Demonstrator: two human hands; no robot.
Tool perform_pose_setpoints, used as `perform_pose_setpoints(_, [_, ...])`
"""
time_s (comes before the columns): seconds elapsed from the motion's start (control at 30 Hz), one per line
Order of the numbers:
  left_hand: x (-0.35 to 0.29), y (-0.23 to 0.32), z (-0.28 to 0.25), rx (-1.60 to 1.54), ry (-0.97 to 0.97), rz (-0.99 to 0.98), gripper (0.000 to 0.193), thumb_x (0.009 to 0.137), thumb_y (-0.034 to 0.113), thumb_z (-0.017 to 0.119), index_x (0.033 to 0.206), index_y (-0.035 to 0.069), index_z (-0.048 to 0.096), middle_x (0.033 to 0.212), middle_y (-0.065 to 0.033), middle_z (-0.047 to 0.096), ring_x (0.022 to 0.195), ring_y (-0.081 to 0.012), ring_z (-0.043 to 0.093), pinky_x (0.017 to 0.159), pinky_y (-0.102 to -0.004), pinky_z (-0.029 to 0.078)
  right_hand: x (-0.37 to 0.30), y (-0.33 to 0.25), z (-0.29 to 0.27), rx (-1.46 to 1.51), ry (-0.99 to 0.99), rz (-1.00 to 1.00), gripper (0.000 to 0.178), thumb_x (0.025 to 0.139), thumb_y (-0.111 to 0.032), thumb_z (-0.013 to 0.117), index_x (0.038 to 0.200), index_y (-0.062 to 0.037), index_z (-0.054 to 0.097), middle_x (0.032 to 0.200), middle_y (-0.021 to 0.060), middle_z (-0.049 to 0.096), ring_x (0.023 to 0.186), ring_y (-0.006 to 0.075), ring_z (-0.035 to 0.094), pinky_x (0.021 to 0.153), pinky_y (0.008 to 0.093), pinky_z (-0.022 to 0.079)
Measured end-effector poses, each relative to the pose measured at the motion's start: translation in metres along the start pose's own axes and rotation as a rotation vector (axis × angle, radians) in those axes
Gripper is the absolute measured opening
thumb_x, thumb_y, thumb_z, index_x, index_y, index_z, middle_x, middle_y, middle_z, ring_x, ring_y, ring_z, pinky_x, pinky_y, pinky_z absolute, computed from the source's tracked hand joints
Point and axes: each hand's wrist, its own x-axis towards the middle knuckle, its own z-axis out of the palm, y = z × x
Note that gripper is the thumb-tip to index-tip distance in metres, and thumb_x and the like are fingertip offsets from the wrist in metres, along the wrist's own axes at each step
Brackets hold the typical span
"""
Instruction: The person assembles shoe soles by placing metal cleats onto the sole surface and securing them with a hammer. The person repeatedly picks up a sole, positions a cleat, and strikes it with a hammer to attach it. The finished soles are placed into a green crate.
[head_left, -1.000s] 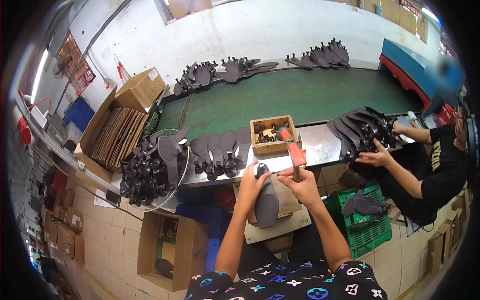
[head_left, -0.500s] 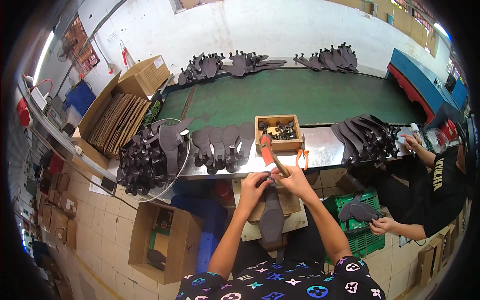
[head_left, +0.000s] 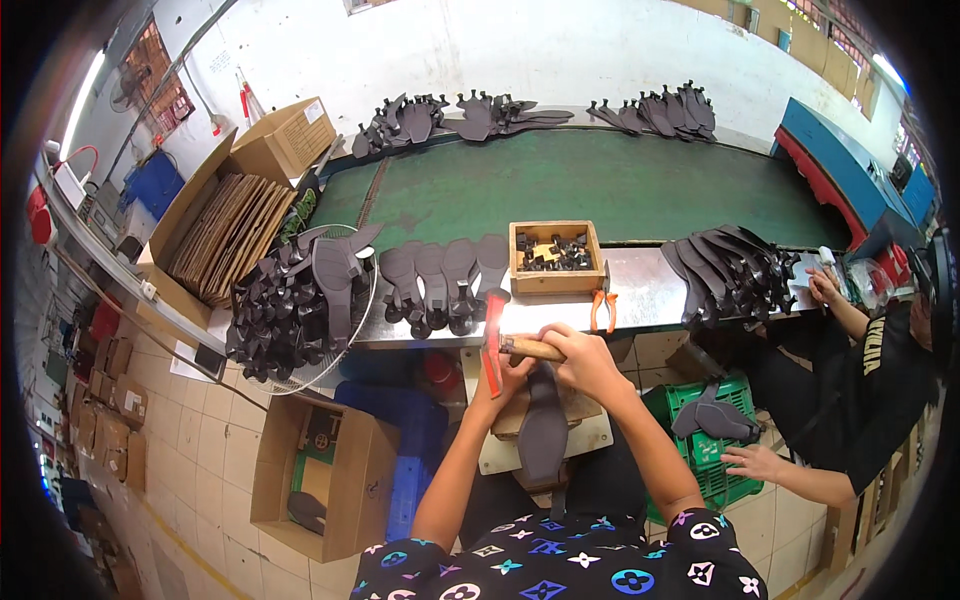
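My right hand [head_left: 588, 360] is closed round the wooden handle of a hammer [head_left: 493, 345], whose red head hangs to the left. The handle lies almost level, above my left hand [head_left: 512, 380]. That hand is closed at the heel end of a dark grey shoe sole [head_left: 544, 435]; the hammer partly hides its fingers, and any small part between them cannot be made out. With its wide toe end toward me, the sole rests on a wooden block [head_left: 580, 420] on a pale stand [head_left: 600, 434].
Beyond my hands stand a wooden box [head_left: 555, 285] of small black parts and orange-handled pliers [head_left: 604, 310]. Heeled soles [head_left: 440, 280] line the metal bench; more fill a wire basket [head_left: 300, 310]. At right, a co-worker's hand [head_left: 755, 463] is near a green crate [head_left: 710, 450]. A cardboard box [head_left: 350, 490] stands left.
The hammer has swung from tilted up to nearly level, its head now lower and left, in front of my left hand. The co-worker's lower hand has come off the sole on the crate.
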Motion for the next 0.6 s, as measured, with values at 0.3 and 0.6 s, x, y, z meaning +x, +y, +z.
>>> perform_pose_setpoints(0.3, [0.001, 0.002, -0.009, -0.213, -0.1, -0.127, 0.03, 0.082, 0.013, 0.077, 0.108, 0.0, 0.073, 0.101, -0.0137, 0.074, 0.089, -0.0175, 0.068, 0.082, -0.0309, 0.052, -0.033, -0.044, -0.03, 0.378, 0.218, 0.252, 0.019, 0.098, -0.012, 0.061, 0.112, 0.0003, 0.056, 0.075, 0.0146, 0.06, 0.064, 0.0227, 0.059, 0.061, 0.032, 0.047])
perform_pose_setpoints(0.6, [0.005, 0.006, -0.005, -0.276, -0.088, -0.113, 0.027, 0.082, 0.01, 0.076, 0.107, 0.001, 0.074, 0.101, -0.0111, 0.074, 0.089, -0.016, 0.067, 0.08, -0.0302, 0.052, -0.069, -0.067, -0.036, 0.054, 0.059, 0.292, 0.02, 0.097, -0.012, 0.056, 0.112, 0.0002, 0.05, 0.082, 0.029, 0.064, 0.078, 0.0486, 0.064, 0.064, 0.0559, 0.049])
